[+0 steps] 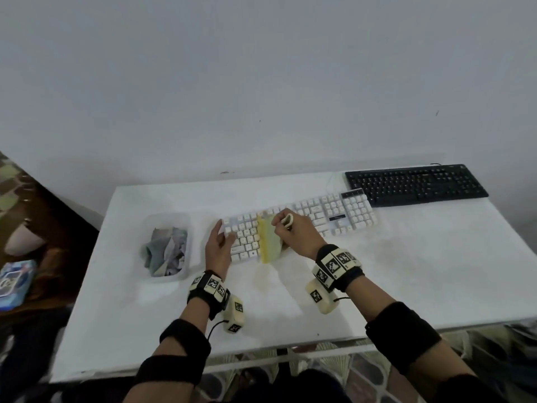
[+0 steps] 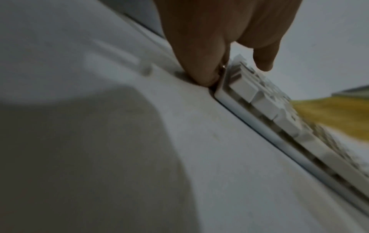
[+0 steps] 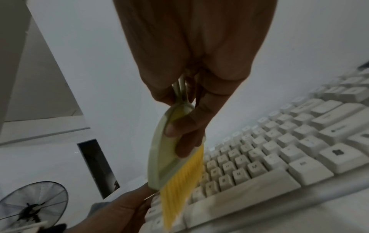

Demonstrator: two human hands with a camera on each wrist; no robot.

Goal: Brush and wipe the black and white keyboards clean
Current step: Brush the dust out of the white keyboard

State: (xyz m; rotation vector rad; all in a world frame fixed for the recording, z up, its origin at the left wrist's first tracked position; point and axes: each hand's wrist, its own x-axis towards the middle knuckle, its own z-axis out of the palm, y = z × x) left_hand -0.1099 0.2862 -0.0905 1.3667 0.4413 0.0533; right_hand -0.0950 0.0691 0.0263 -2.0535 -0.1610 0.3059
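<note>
The white keyboard (image 1: 319, 219) lies slantwise across the middle of the white table (image 1: 406, 271). The black keyboard (image 1: 415, 184) lies behind it at the back right, untouched. My right hand (image 1: 283, 223) grips a pale green brush (image 1: 270, 242) by its handle loop, and the yellow bristles (image 3: 179, 189) rest on the keys (image 3: 279, 149) left of centre. My left hand (image 1: 222, 231) lies with straight fingers against the keyboard's left end (image 2: 221, 91), one fingertip (image 2: 203, 78) pressed to the table at its corner. The bristles (image 2: 329, 116) show at the right of the left wrist view.
A clear plastic tub (image 1: 186, 222) with crumpled cloths stands on the table just left of my left hand. The table's front edge (image 1: 261, 353) is near my forearms. A fan (image 3: 34, 205) stands on the floor to the left, and a blue packet (image 1: 14, 283) lies there too.
</note>
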